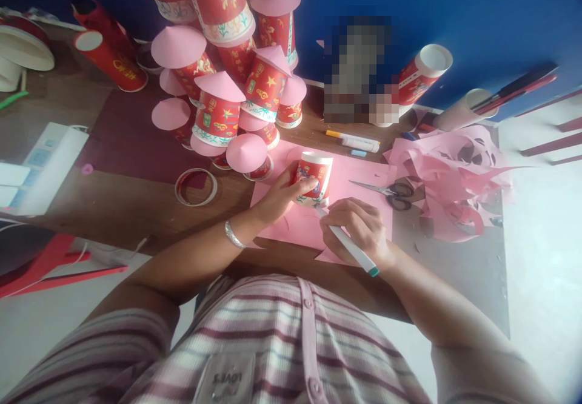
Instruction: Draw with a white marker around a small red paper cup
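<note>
My left hand is wrapped round a small red paper cup with a white lower band, thumb across its front. In my right hand is a white marker with a green end; its tip points at the cup's lower rim. Whether the tip touches the cup, I cannot tell. Beneath both hands lies a pink paper sheet. Scissors rest on the sheet's right side, blades toward the cup. Markers with orange and blue parts lie just behind the cup.
Several red cups with pink cone tops are stacked at the back left. A tape-like ring lies left of my hand. Pink paper scraps pile up at the right, before a pen holder. A white box stands far left.
</note>
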The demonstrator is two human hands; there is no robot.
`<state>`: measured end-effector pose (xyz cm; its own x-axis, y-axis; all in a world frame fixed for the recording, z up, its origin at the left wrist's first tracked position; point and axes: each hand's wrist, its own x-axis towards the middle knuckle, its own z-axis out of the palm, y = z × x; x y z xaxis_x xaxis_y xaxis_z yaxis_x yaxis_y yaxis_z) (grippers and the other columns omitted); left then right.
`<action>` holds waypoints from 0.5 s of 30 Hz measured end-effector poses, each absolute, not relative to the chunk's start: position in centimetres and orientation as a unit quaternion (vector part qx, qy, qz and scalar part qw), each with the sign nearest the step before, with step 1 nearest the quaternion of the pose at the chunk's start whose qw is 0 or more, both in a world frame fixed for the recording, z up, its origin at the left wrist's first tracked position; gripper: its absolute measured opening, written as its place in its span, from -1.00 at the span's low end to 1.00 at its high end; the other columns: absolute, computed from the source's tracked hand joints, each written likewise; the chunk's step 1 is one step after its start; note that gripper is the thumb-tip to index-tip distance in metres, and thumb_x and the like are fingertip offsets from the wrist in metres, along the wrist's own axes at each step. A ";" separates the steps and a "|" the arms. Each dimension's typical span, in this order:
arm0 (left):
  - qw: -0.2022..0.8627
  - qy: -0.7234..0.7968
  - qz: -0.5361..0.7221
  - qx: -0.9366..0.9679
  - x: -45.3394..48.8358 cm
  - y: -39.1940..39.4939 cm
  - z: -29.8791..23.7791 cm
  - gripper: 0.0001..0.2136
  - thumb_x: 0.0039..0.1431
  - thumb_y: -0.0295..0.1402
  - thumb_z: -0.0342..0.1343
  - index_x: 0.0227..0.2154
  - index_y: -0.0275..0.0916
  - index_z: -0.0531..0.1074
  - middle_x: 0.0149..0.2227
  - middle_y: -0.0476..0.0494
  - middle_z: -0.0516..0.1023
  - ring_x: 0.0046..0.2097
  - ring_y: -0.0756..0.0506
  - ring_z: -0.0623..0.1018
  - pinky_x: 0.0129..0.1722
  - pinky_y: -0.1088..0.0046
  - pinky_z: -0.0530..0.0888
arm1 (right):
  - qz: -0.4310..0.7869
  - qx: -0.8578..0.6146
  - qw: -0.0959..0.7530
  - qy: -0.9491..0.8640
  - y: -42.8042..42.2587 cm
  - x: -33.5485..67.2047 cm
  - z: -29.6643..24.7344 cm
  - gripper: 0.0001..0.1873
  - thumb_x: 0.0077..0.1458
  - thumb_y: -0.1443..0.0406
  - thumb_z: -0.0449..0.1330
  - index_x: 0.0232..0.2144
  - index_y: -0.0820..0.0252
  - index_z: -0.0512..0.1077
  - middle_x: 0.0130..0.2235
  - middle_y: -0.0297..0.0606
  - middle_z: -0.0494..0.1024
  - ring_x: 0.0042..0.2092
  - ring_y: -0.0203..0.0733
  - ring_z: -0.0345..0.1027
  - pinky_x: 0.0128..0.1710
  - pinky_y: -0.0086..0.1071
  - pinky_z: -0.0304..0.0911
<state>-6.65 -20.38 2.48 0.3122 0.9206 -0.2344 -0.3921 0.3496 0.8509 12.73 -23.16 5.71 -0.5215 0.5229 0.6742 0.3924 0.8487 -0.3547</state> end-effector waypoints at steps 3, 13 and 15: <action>0.729 0.373 0.452 0.354 -6.7 -20.4 2.3 -0.56 0.18 -0.11 0.37 -0.02 -0.22 0.41 -0.17 -0.07 0.55 -0.16 -0.10 0.57 -0.13 0.32 0.53 | 0.076 -0.261 0.417 -0.867 -23.2 12.7 5.6 -0.70 0.14 0.54 0.20 -0.18 0.06 0.36 -0.42 -0.43 0.49 -0.43 -0.22 0.44 -0.41 -0.33 0.48; 0.722 0.379 0.451 0.363 -6.7 -20.5 1.9 -0.59 0.20 -0.11 0.36 -0.02 -0.18 0.41 -0.14 -0.06 0.52 -0.11 -0.10 0.54 -0.07 0.31 0.52 | 0.077 -0.264 0.412 -0.869 -23.1 12.8 5.5 -0.69 0.15 0.54 0.23 -0.16 0.07 0.37 -0.38 -0.41 0.52 -0.42 -0.22 0.45 -0.39 -0.33 0.46; 0.722 0.377 0.454 0.362 -6.7 -20.5 2.0 -0.60 0.21 -0.13 0.36 -0.02 -0.19 0.41 -0.14 -0.05 0.52 -0.12 -0.09 0.53 -0.07 0.32 0.52 | 0.076 -0.264 0.414 -0.868 -23.2 12.7 5.5 -0.69 0.15 0.55 0.23 -0.16 0.08 0.36 -0.38 -0.40 0.52 -0.42 -0.22 0.44 -0.40 -0.33 0.45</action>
<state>-6.70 -20.51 1.99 0.3044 0.9279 -0.2154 -0.3817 0.3260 0.8649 12.74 -23.15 5.49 -0.5170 0.5217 0.6786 0.3952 0.8488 -0.3514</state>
